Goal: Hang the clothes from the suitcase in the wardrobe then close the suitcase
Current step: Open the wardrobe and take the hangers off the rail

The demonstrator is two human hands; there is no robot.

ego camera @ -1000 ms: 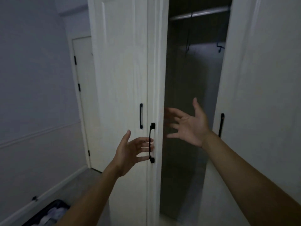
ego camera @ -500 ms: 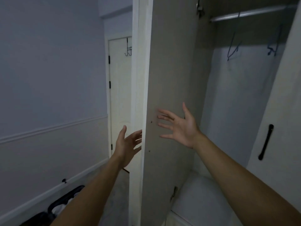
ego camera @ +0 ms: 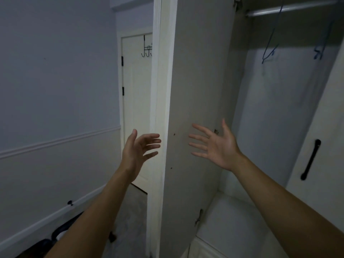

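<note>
Swung wide now, the wardrobe door [ego camera: 195, 90] stands between left hand [ego camera: 138, 151] and right hand [ego camera: 216, 146], each grip spread and empty. Hangers [ego camera: 268, 51] hang bare; the suitcase [ego camera: 37, 248] waits lower left, nothing hung yet.

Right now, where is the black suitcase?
In the head view the black suitcase sits low in the left corner, on the floor beside the white skirting board, partly hidden behind the left forearm.
</note>
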